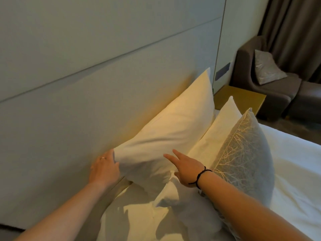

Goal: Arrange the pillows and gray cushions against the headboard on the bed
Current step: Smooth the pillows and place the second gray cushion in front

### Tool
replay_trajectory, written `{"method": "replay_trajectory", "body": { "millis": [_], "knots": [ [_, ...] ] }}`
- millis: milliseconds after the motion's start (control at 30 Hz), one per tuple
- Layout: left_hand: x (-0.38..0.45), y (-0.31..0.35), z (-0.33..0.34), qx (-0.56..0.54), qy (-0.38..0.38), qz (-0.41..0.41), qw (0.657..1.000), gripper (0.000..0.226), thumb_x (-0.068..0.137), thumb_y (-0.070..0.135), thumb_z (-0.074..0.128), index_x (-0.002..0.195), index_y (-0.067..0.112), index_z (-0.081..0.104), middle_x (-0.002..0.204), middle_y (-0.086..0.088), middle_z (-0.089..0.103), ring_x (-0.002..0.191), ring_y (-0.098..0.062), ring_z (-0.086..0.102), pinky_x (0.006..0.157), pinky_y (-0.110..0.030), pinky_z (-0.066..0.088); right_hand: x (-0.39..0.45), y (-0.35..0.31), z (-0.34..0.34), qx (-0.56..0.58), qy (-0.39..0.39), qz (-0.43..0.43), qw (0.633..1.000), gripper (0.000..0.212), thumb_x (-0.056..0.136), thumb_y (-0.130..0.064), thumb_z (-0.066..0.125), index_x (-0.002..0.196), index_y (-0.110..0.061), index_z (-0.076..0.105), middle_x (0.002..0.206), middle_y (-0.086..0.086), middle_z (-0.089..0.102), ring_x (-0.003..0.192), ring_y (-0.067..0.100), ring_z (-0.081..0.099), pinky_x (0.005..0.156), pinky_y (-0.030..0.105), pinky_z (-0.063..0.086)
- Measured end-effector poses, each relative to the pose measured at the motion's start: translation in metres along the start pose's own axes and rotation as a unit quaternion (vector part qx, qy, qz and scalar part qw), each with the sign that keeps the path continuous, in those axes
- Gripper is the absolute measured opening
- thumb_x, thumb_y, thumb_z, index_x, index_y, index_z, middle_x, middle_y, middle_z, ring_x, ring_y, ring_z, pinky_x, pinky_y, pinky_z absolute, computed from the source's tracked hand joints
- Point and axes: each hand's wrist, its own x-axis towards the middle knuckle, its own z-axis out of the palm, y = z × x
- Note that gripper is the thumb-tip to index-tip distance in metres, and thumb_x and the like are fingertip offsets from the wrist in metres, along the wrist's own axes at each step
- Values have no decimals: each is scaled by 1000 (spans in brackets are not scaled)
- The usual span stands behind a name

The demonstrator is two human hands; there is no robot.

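We are leaning a large white pillow (175, 126) against the headboard (86, 101) on the bed (295, 162); a smaller pillow (217, 133) and a gray cushion (246, 153) are standing before it. Our left hand (104, 169) is pinching the large pillow's corner, while our right hand (186, 168) is hovering with fingers spread, holding nothing.

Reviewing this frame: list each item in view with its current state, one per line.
Left hand: gripping the back pillow's corner.
Right hand: open, fingers spread at the pillow.
Back pillow: leaning on the headboard.
Second pillow: propped behind the cushion.
Gray cushion: upright, in front.
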Motion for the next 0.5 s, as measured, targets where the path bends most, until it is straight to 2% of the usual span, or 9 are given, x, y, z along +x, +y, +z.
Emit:
{"method": "replay_trajectory", "body": {
  "millis": [100,167,233,300,367,500],
  "knots": [
    [19,-12,-3,-76,-50,-21,996,38,95,32,54,129,16,50,124,-11,61,111,-32,56,90,-41,47,23,-14,-9,27,16,2,1000,77,96,-21,54,149,-45,5,163,1,9,142,30,31,108,45,41],
    [28,-16,-2,-160,-83,-36,983,24,93,37,59,105,17,57,102,-6,64,86,-22,60,72,-34,47,40,-23,-15,13,23,-1,1000,76,95,-20,56,149,-43,9,162,2,15,141,30,34,109,44,41],
    [35,-18,0,-187,-100,-19,977,28,91,41,62,80,16,53,78,-3,59,68,-21,53,61,-34,40,57,-29,-21,-16,33,0,999,75,93,-18,57,149,-41,13,161,3,20,140,30,36,109,45,40],
    [39,-19,-1,-191,-100,14,976,33,92,39,62,73,15,50,70,-4,56,64,-24,51,57,-35,35,75,-34,-27,-70,36,-7,997,73,92,-15,57,149,-38,17,161,5,21,140,30,34,109,45,38],
    [42,-20,-6,-184,-91,51,977,30,93,38,58,74,17,48,71,-5,57,66,-28,55,56,-35,38,94,-39,-34,-135,31,-33,990,70,93,-17,56,149,-35,18,160,8,23,141,29,32,108,46,38],
    [41,-27,-4,-193,-86,75,975,29,93,43,51,72,24,43,66,0,55,66,-32,57,58,-36,44,142,-44,-49,-167,30,-34,985,73,93,-28,58,150,-36,14,160,7,22,138,30,35,105,47,39]
  ]
}}
